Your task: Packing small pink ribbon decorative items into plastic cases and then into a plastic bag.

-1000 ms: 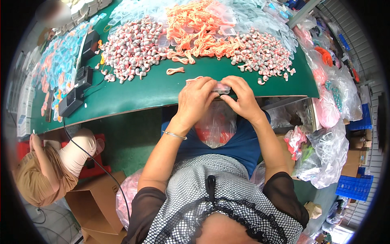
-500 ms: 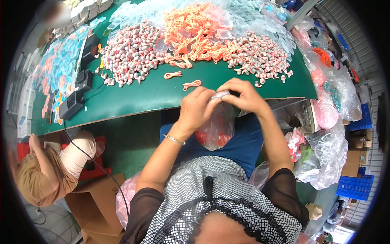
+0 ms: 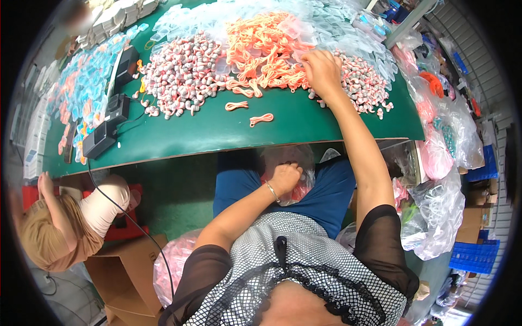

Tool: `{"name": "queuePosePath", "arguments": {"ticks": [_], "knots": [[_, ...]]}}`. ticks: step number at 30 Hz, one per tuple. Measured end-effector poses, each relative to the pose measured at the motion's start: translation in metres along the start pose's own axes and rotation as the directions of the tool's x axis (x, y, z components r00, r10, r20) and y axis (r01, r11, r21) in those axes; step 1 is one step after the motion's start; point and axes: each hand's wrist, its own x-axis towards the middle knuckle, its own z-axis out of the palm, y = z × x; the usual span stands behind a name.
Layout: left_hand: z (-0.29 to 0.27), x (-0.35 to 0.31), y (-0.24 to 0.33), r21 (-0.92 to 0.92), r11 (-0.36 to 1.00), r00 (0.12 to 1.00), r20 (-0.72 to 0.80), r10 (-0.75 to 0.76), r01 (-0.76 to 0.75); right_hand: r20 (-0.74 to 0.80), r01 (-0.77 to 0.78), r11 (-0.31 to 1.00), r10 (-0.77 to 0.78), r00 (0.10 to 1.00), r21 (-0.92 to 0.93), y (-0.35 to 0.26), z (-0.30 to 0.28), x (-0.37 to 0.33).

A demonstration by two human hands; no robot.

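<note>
My right hand reaches out over the table, fingers bent down where peach-orange cord bundles meet a pile of small striped pink-grey-white curved pieces. Its fingertips are partly hidden; anything in them cannot be made out. Down at my lap, my left hand is curled closed at a clear plastic bag with something red showing through it. Whatever its fingers hold is hidden. Two single cord bundles lie apart nearer me, an upper one and a lower one.
Another heap of striped pieces lies left on the green table. Clear plastic cases spread behind. Black boxes with a cable stand at left. A seated person, a cardboard box and filled bags flank me.
My hands have parted from the small clear item they held together. The right has moved forward over the piles; the left has dropped to the bag at my lap. The small item is out of sight.
</note>
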Motion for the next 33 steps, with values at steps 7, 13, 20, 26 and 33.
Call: {"name": "queuePosePath", "arguments": {"ticks": [7,13,20,26,33], "knots": [[-0.071,-0.033,-0.001,-0.268,0.947,0.968,-0.219,0.119,-0.177,-0.003,0.175,0.984,-0.175,0.984,0.027,-0.044,-0.062,-0.047],[-0.193,-0.055,-0.007,-0.202,0.969,0.77,-0.638,-0.022,-0.14,0.073,0.258,0.965,-0.261,0.963,0.05,-0.083,-0.081,-0.091],[-0.22,-0.046,-0.062,-0.109,0.954,0.644,-0.715,-0.271,0.281,0.128,0.13,0.965,-0.162,0.978,0.23,-0.09,-0.077,-0.107],[-0.235,-0.044,-0.115,0.092,0.833,0.549,-0.79,-0.272,0.546,0.111,0.005,0.966,-0.035,0.993,0.259,-0.065,-0.077,-0.106],[-0.247,-0.031,-0.137,0.257,0.705,0.573,-0.779,-0.253,0.661,0.039,-0.089,0.966,0.082,0.996,0.241,-0.041,-0.07,-0.103]]}}
